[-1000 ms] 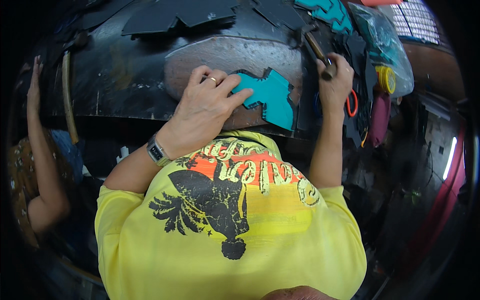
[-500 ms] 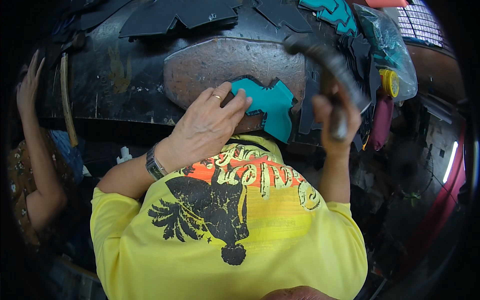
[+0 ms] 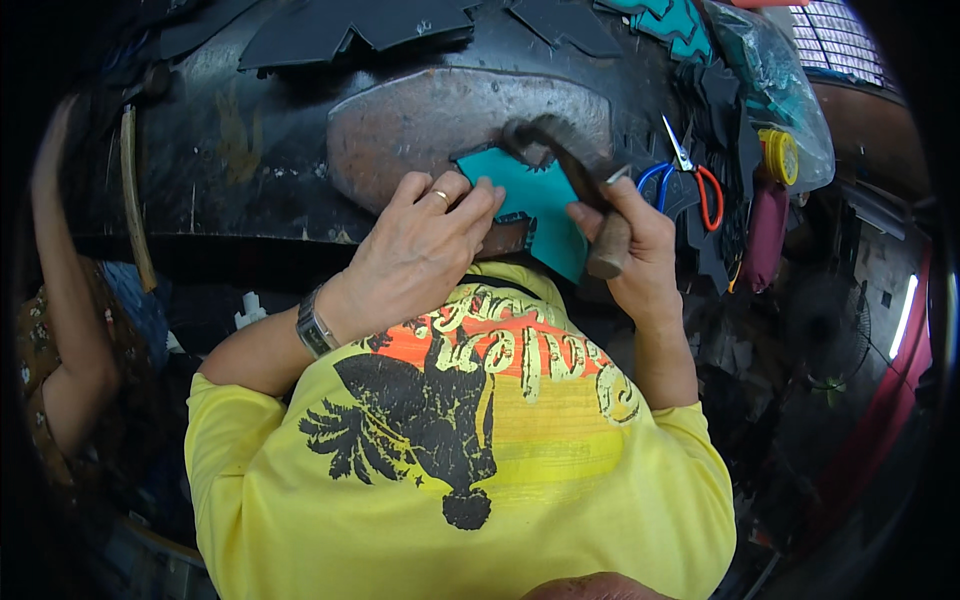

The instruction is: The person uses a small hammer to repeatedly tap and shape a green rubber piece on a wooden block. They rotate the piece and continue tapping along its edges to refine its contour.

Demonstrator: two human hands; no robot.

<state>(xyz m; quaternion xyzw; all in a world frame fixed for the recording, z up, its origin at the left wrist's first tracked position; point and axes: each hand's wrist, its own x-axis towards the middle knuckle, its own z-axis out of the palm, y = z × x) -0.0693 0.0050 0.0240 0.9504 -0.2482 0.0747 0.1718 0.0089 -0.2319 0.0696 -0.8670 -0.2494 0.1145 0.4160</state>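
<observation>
A teal, angular cut piece (image 3: 552,218) with dark edges lies flat on a brown, worn slab (image 3: 400,125). My left hand (image 3: 410,238), with a ring and a wristwatch, grips the left side of this piece between bent fingers. My right hand (image 3: 645,245) is wrapped round the wooden handle of a hammer (image 3: 609,250). The hammer's dark, curved head is over the far edge of the teal piece, blurred by motion. Whether it touches the piece I cannot tell.
Scissors (image 3: 690,172) with red and blue handles lie right of the hammer. Black cut pieces (image 3: 360,30) and teal pieces (image 3: 670,25) line the far side. A clear plastic bag (image 3: 775,90) and a yellow round container (image 3: 777,157) stand right. Another person's arm (image 3: 75,300) is left.
My right hand has brought the hammer left and down over the teal piece, uncovering the scissors. My left hand stays almost in place. The other person's arm has shifted slightly.
</observation>
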